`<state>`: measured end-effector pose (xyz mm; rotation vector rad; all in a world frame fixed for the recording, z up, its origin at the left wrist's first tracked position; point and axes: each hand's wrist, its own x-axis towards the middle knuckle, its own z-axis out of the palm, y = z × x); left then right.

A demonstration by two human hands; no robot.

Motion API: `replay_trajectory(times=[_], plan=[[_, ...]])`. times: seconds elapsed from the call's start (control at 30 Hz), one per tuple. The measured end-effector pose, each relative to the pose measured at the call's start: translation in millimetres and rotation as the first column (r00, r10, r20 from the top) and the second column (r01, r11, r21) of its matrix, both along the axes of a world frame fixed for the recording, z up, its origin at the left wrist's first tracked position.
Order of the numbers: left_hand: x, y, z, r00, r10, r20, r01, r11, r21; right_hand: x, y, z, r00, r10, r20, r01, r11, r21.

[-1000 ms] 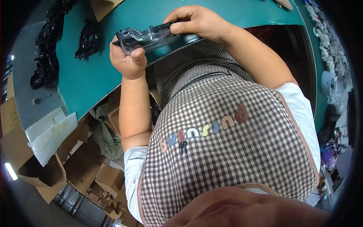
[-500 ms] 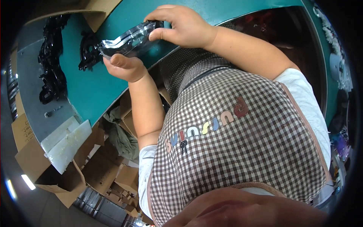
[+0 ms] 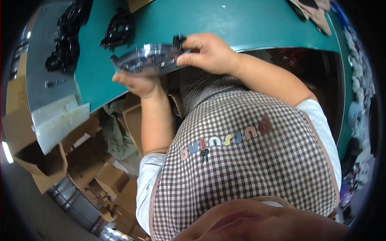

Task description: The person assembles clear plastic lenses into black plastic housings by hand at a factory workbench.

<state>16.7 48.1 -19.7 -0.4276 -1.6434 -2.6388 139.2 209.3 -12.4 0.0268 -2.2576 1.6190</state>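
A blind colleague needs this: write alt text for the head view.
A right hand holds a curved clear and black plastic part, the left hand beneath it, at a green tabletop. Black plastic parts lie at upper left; a brown checked apron fills the centre.

Plastic housing (image 3: 146,60): elongated and curved, with see-through, smoky-looking walls and dark parts showing within
Upper side: a pale, shiny, finely ribbed band catches the light
Right end: a small black block stands up, beside the right hand (image 3: 209,54), whose thumb and fingers pinch this end
Left end: a dark tip, just above the left hand (image 3: 138,83)
Pose: held lengthwise, roughly level, over the table's (image 3: 181,24) near edge
Sharpness: motion-blurred, inner details unclear
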Motion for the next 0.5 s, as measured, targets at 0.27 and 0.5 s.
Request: replay_trajectory(times=[0.27, 0.5], plan=[[-36, -326, -82, 0.990, 0.051, -0.133, -0.142, 0.334, -0.932, -16, 18, 16, 0.972, 0.124, 0.199, -0.082, 0.974, -0.211], [-30, -308, -118, 0.997, 0.075, -0.021, -0.051, 0.418, -0.907, -31, 35, -9, 0.971, 0.077, 0.224, -0.029, 0.978, -0.208]])
